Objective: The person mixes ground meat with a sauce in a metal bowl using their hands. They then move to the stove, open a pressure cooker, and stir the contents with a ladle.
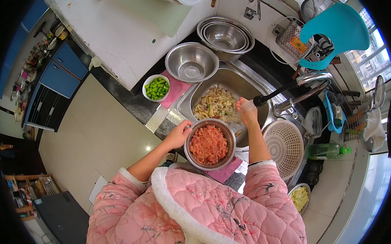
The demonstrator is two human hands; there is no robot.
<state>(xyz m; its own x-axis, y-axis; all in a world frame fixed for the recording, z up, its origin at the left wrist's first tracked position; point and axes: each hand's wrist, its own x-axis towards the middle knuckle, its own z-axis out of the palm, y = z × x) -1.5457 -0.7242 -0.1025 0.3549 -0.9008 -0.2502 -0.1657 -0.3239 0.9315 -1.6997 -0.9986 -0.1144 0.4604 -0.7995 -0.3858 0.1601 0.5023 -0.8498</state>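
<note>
My left hand (178,136) grips the rim of a stainless steel bowl (232,153) at the sink's near edge. Chopped raw meat (209,144) fills much of that bowl. My right hand (247,111) is over the sink basin (247,81), right below the black spout (260,100) of the faucet, and holds nothing that I can make out. Food scraps and peelings (215,103) cover the bottom of the basin beside it. Whether water is running is hard to tell.
Behind the sink stand a metal basin (191,62) and nested metal bowls (226,37). A white bowl of cut green peppers (156,87) is at left. To the right are a plastic colander (283,147), a green bottle (327,150) and a bowl of cabbage (299,198).
</note>
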